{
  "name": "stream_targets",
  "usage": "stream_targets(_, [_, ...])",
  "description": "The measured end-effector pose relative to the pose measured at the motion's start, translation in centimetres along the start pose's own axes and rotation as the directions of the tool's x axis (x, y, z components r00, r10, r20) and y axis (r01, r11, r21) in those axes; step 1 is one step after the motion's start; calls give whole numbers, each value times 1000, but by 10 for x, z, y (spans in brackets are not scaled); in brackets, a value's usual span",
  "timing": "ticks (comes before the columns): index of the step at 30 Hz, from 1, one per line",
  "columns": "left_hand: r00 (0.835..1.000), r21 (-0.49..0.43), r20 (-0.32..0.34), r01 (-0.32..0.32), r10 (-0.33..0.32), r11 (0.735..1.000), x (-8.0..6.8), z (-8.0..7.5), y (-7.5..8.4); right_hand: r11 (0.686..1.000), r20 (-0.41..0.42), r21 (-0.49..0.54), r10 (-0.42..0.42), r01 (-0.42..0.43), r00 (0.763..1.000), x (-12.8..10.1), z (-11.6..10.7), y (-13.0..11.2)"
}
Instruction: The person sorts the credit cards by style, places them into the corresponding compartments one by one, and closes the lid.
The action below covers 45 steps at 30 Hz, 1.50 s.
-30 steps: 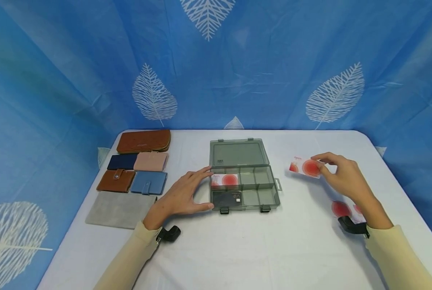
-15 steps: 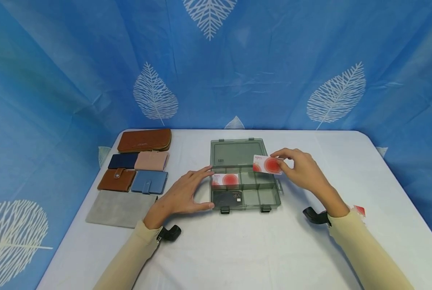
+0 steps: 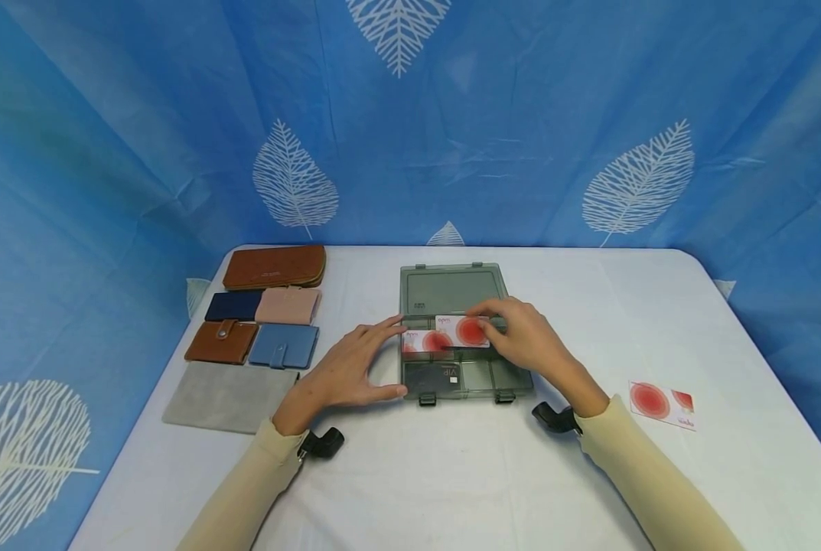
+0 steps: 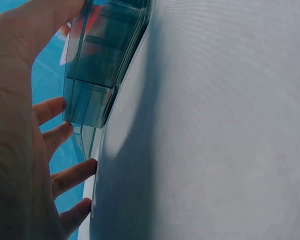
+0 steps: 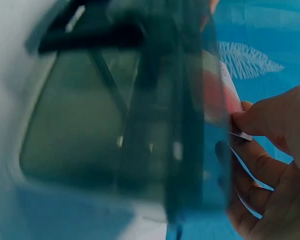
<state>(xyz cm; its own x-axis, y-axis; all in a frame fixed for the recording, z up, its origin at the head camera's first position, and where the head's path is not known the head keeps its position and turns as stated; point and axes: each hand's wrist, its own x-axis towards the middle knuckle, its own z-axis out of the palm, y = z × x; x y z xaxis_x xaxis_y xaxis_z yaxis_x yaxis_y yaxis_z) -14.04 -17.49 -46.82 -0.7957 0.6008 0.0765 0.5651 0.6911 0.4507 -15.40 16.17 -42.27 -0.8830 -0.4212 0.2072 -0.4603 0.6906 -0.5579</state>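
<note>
My right hand (image 3: 530,340) pinches a red-and-white card (image 3: 457,329) by its right end, over the back row of a translucent grey-green compartment box (image 3: 477,375). Thumb and fingertips hold the card (image 5: 231,97) in the right wrist view too, where the box wall partly covers it. Under its left part, a matching card (image 3: 415,342) lies in the back left compartment, partly overlapped. A black VIP card (image 3: 429,377) lies in the front left compartment. My left hand (image 3: 355,371) spreads thumb and fingers along the box's left side, fingertips right at the wall.
The box lid (image 3: 451,291) lies folded back. Another red-and-white card (image 3: 661,404) is on the white table at right. At left are a long brown wallet (image 3: 275,266), navy (image 3: 232,306), pink (image 3: 286,306), brown (image 3: 219,343) and blue (image 3: 284,347) wallets, and a grey pouch (image 3: 227,398).
My right hand has carried the card leftward from the table's right side to over the box, uncovering the card lying at right. My left hand has stayed at the box.
</note>
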Motion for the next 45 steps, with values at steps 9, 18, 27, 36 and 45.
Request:
stream_targets(9, [1000, 1, 3, 5, -5, 1000, 1, 0, 0, 1000, 6, -19, -16, 16, 1000, 2, 17, -8])
stream_targets(18, [1000, 2, -6, -5, 5, 1000, 0, -1, 0, 998, 33, -54, -27, 29, 999, 4, 24, -11])
stream_targets(27, [1000, 8, -6, -6, 6, 1000, 1, 1, -1, 994, 16, -81, -73, 74, 997, 1, 30, -10])
stream_targets(36, [1000, 2, -9, 0, 0, 1000, 1, 2, -2, 981, 86, -177, -61, 76, 994, -3, 34, -14])
stream_targets(45, [1000, 12, -21, -19, 19, 1000, 0, 1, -1, 976, 151, -200, -53, 83, 987, -4, 41, -16])
